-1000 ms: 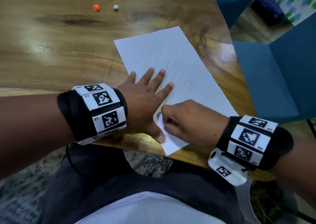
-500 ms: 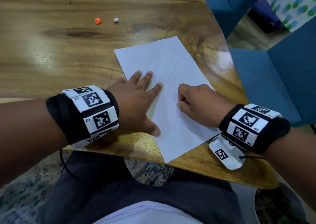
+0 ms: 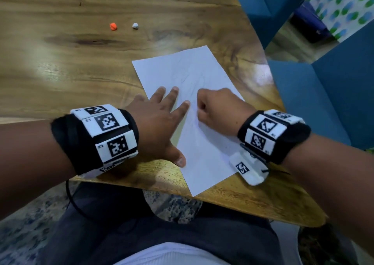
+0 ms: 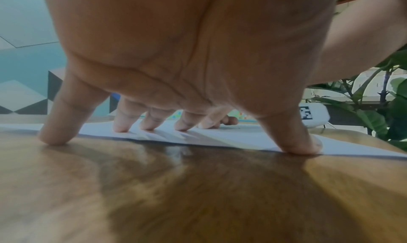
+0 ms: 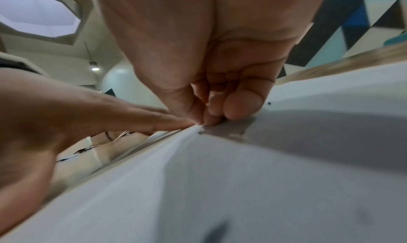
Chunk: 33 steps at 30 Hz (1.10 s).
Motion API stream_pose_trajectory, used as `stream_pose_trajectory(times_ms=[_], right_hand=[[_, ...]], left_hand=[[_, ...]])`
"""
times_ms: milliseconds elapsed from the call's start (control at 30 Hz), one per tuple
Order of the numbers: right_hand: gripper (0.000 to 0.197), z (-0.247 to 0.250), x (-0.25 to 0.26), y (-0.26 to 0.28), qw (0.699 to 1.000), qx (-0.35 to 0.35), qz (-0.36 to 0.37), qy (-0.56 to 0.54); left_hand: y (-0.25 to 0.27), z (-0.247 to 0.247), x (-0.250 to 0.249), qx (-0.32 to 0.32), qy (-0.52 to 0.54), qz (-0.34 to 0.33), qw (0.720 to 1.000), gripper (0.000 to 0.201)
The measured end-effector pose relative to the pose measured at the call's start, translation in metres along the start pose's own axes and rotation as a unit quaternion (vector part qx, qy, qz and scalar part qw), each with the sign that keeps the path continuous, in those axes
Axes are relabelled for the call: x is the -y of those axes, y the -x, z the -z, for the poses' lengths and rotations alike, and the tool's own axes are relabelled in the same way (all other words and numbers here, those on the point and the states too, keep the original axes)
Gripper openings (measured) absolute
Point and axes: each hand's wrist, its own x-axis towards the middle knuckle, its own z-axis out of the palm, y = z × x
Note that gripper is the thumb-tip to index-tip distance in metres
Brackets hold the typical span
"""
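A white sheet of paper (image 3: 202, 72) lies slantwise on the wooden table (image 3: 81, 72), its near corner close to the table's front edge. My left hand (image 3: 174, 127) lies flat with spread fingers: three fingertips and the thumb press the sheet's left edge (image 4: 220, 137), and the little finger (image 4: 55, 135) is on bare wood. My right hand (image 3: 206, 112) is curled into a fist in the middle of the sheet, right beside my left index finger (image 5: 132, 116). In the right wrist view its thumb and fingertips (image 5: 240, 107) press down on the paper (image 5: 242, 185). I see nothing held in it.
A small orange lump (image 3: 113, 26) and a small white lump (image 3: 135, 25) sit far out on the table. Blue upholstered seats (image 3: 313, 98) stand close to the table's right side. A leafy plant (image 4: 374, 121) grows beyond the right edge.
My right fist has slid away from me along the sheet, from near its close corner to its middle. The left hand has stayed pressed on the left edge.
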Motion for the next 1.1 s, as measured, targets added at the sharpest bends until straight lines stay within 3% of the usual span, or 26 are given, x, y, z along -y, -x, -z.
stream_pose_trajectory(times_ms=[100,233,333,600,700,800,867,933,1100], right_hand=[[0.009,0.001,-0.002,-0.003,1.000,0.005,-0.005,-0.007],[0.004,-0.014,0.017,0.034,0.992,0.055,0.115,-0.013],[0.007,-0.017,0.027,0.045,0.983,0.097,0.153,-0.009],[0.007,0.012,-0.009,-0.020,0.998,-0.023,-0.048,-0.022],[0.005,0.008,-0.005,-0.016,0.998,-0.022,-0.048,-0.035],[0.016,-0.006,0.014,0.016,0.998,0.024,0.029,-0.052],[0.011,-0.012,0.027,0.035,0.993,0.071,0.089,-0.042],[0.009,-0.013,0.027,0.037,0.991,0.083,0.105,-0.025],[0.006,0.010,-0.024,-0.008,0.998,-0.019,-0.054,-0.007]], left_hand=[[0.000,0.000,0.000,0.002,0.001,0.002,1.000,0.141],[-0.002,0.000,0.000,0.002,0.007,0.002,1.000,0.141],[-0.002,0.000,0.001,0.007,0.007,0.001,1.000,0.142],[-0.001,-0.001,0.002,0.005,0.011,0.001,1.000,0.141],[-0.002,-0.001,0.001,0.004,0.017,0.003,1.000,0.142],[-0.003,-0.001,0.001,0.004,0.024,0.004,1.000,0.143],[-0.004,-0.001,0.001,0.004,0.026,0.004,1.000,0.142],[-0.004,-0.001,0.000,0.005,0.023,0.001,1.000,0.139],[-0.005,0.003,-0.003,0.004,0.004,0.005,1.000,0.136]])
